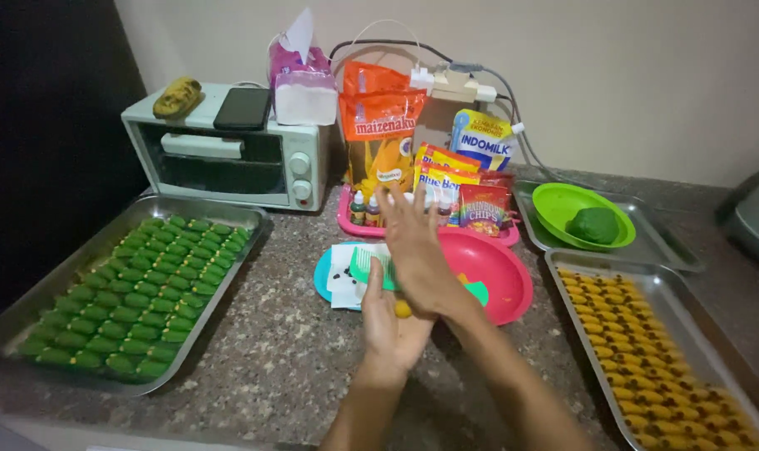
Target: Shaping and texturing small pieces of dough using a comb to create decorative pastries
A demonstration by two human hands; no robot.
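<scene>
My left hand (389,332) lies palm up over the speckled counter (288,359). My right hand (414,249) lies flat across it, fingers spread. A small yellow dough piece (403,309) is pressed between the two palms. Just behind the hands are a pink plate (503,282), a blue plate (319,280) carrying a white paper with dark bits (342,280), and a green comb (363,267).
A metal tray (29,305) on the left holds rows of green dough pieces (146,288). The tray (734,380) on the right holds yellow pieces (655,359). A green bowl (563,205) contains a green dough ball (593,225). At the back stand a toaster oven (229,163), packets and small colouring bottles (359,209).
</scene>
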